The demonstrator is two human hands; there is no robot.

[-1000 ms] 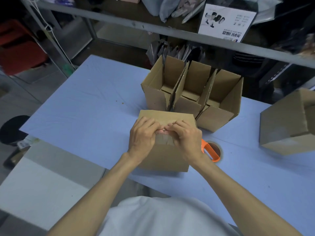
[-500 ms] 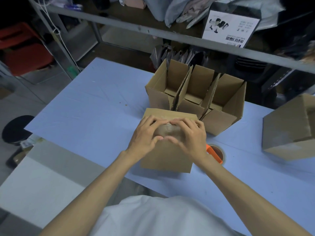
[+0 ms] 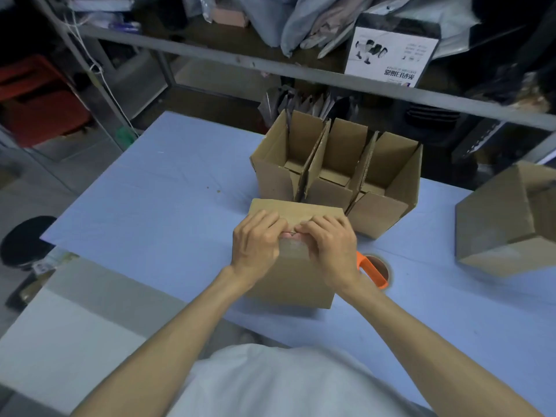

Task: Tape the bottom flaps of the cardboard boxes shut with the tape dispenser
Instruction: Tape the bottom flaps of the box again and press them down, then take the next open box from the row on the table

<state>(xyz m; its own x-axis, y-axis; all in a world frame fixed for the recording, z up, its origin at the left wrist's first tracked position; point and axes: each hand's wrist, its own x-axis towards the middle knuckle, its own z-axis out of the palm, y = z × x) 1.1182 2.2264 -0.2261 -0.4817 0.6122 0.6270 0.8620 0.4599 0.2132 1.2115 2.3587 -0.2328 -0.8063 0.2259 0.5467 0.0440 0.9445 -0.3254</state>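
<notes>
A cardboard box (image 3: 296, 281) stands on the blue table (image 3: 150, 206) with its closed flaps facing up, right in front of me. A strip of clear tape (image 3: 293, 246) runs over its near top edge and down the front face. My left hand (image 3: 255, 245) and my right hand (image 3: 331, 248) sit side by side on that edge. Their fingers curl over the top, with the fingertips meeting on the tape. The orange tape dispenser (image 3: 373, 270) lies on the table just right of the box, partly hidden behind my right wrist.
Three open cardboard boxes (image 3: 331, 176) stand in a row directly behind the box. Another box (image 3: 496, 224) lies tipped at the right. A metal shelf rail (image 3: 270, 67) with bags and a white carton crosses the back. A black stool (image 3: 24, 239) stands at the left.
Half a second ago my fingers were spread over the tape on the front face. Now they are curled back together at the top edge, as they were one second ago.
</notes>
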